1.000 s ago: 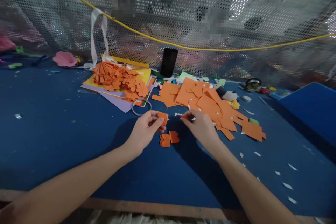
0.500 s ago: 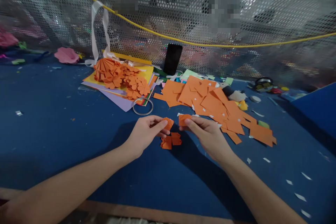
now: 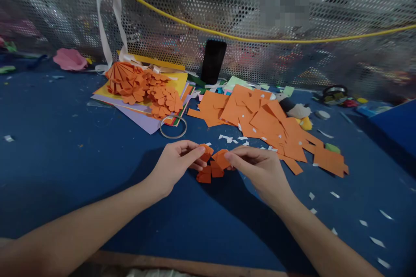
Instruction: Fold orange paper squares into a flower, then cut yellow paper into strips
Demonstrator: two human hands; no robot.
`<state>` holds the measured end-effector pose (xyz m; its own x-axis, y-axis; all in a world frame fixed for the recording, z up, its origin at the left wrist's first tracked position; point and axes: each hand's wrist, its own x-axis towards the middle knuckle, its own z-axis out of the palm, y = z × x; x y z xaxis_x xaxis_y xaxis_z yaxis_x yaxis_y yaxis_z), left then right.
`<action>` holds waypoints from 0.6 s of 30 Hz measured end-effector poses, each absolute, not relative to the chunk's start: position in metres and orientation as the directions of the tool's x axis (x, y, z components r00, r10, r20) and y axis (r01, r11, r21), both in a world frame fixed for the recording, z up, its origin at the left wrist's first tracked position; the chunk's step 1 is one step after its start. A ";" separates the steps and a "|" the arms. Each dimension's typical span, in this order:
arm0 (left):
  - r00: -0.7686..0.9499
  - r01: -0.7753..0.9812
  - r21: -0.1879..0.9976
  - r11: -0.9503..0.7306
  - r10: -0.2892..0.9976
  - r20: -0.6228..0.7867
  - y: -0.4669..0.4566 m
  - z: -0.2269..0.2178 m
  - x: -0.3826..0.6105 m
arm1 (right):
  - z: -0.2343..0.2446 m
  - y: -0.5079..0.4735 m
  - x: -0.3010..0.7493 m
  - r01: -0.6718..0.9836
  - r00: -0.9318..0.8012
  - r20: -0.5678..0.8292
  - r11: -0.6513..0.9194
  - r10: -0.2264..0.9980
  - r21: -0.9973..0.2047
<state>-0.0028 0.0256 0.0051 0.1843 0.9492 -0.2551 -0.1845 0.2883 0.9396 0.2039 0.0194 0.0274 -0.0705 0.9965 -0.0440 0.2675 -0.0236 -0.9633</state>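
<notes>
Between the thumb and fingers of my left hand (image 3: pixel 182 160) is a small folded orange paper piece (image 3: pixel 206 152). My right hand (image 3: pixel 256 164) pinches another folded orange paper piece (image 3: pixel 221 158), tilted and close beside the first. Just below them, two more small orange folded pieces (image 3: pixel 204 175) lie side by side on the blue table (image 3: pixel 156 225). Whether the right-hand piece touches those below, I cannot tell. Fingertips hide part of each held piece.
Loose orange paper sheets (image 3: pixel 266 121) are heaped at the right. Orange paper flowers (image 3: pixel 165 97) rest on stacked coloured paper (image 3: pixel 136 117) at the left, near a metal ring (image 3: pixel 173 135). A phone (image 3: pixel 213 62) leans on the mesh. White scraps (image 3: pixel 377 241) are scattered about.
My right hand has brought its paper piece left and down, closer to the left-hand piece and the two on the table. The camera view has shifted slightly.
</notes>
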 end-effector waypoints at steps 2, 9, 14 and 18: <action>0.186 -0.172 0.943 0.286 0.949 -0.254 0.025 0.004 -0.003 | 0.027 0.020 0.203 0.250 -0.041 -0.085 -0.072 0.996 -0.966; 0.203 -0.184 0.936 0.300 0.943 -0.263 0.025 0.003 -0.002 | 0.026 0.020 0.205 0.272 -0.046 -0.096 -0.080 0.994 -0.959; 0.195 -0.168 0.937 0.308 0.942 -0.275 0.024 0.004 -0.001 | 0.026 0.021 0.205 0.277 -0.071 -0.117 -0.093 0.991 -0.956; 0.202 -0.142 0.940 0.312 0.938 -0.281 0.024 0.005 -0.001 | 0.025 0.021 0.204 0.279 -0.078 -0.133 -0.106 0.988 -0.954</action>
